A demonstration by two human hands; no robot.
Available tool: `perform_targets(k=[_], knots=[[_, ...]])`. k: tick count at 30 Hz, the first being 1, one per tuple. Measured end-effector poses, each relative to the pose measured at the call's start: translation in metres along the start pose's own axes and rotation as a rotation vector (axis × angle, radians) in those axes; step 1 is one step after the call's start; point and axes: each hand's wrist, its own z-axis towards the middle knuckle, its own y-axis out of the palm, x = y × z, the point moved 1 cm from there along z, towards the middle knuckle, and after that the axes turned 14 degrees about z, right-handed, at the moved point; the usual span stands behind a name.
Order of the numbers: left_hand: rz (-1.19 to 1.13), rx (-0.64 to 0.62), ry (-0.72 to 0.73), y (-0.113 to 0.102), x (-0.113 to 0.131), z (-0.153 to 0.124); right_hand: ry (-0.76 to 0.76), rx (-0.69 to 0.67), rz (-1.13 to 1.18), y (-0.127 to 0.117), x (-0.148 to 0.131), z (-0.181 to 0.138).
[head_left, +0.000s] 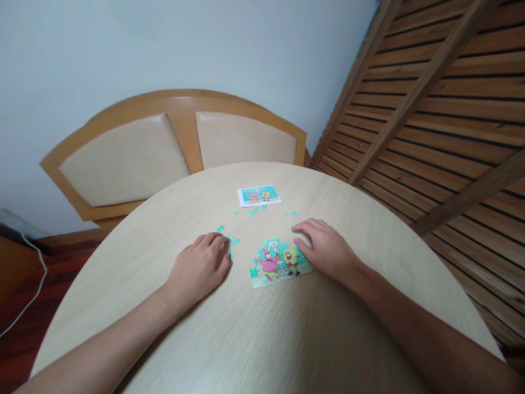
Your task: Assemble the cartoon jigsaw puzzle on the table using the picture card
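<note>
A partly joined jigsaw puzzle (270,265) with a pink starfish and a yellow sponge character lies on the table. My right hand (326,249) rests over its right side, covering that edge, with thumb and forefinger apart and nothing visible between them. To the left of the puzzle, my left hand (203,262) lies palm down, fingers loosely bent and thumb apart. Its fingertips are beside or touching some loose puzzle pieces (234,241); what is under the palm is hidden. More loose pieces (253,212) lie beyond the puzzle, below a picture card (259,196).
The round wooden table (197,345) carries everything. A chair (180,104) with cream panels stands at its far side, against a pale wall (197,44). To the right is a slatted wooden screen (418,109). A white cable (39,284) hangs at the left.
</note>
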Motion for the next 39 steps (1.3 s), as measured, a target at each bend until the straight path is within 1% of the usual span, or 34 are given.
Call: perform_targets(k=[3, 7, 11, 14, 18, 22, 25, 27, 28, 30, 32, 34, 37, 39], knots=[[-0.029, 0.028, 0.02, 0.001, 0.003, 0.0, 0.057, 0.05, -0.006, -0.002, 0.018, 0.002], [-0.063, 0.069, 0.061, 0.008, 0.001, 0.002, 0.042, 0.048, -0.002, 0.002, 0.026, 0.002], [-0.091, 0.127, 0.09, 0.012, -0.002, 0.004, 0.066, 0.037, 0.001, 0.006, 0.026, 0.003], [-0.148, 0.157, 0.17, 0.007, 0.003, 0.004, 0.082, 0.029, 0.033, 0.005, 0.025, 0.004], [-0.245, 0.161, 0.323, 0.002, 0.014, 0.0, 0.111, 0.037, 0.079, 0.004, 0.025, 0.004], [-0.27, 0.134, 0.353, 0.005, 0.018, -0.001, 0.133, 0.027, 0.104, 0.002, 0.021, 0.005], [-0.288, 0.139, 0.363, 0.006, 0.017, 0.0, 0.161, 0.013, 0.112, -0.002, 0.015, 0.006], [-0.3, 0.147, 0.42, 0.004, 0.018, 0.0, 0.155, 0.007, 0.133, -0.006, 0.012, 0.007], [-0.303, 0.143, 0.474, 0.003, 0.019, -0.001, 0.145, 0.003, 0.151, -0.008, 0.011, 0.007], [-0.301, 0.114, 0.606, 0.002, 0.021, -0.003, 0.129, -0.015, 0.212, -0.013, 0.01, 0.006], [-0.291, 0.081, 0.69, 0.001, 0.024, -0.005, 0.129, -0.053, 0.3, -0.018, 0.009, 0.005], [-0.275, 0.066, 0.711, 0.0, 0.024, -0.005, 0.149, -0.129, 0.392, -0.022, 0.007, 0.003], [-0.244, 0.065, 0.7, -0.001, 0.02, -0.003, 0.208, -0.251, 0.504, -0.025, 0.002, -0.001], [-0.231, 0.077, 0.686, -0.002, 0.016, -0.001, 0.24, -0.306, 0.564, -0.026, -0.002, -0.003]])
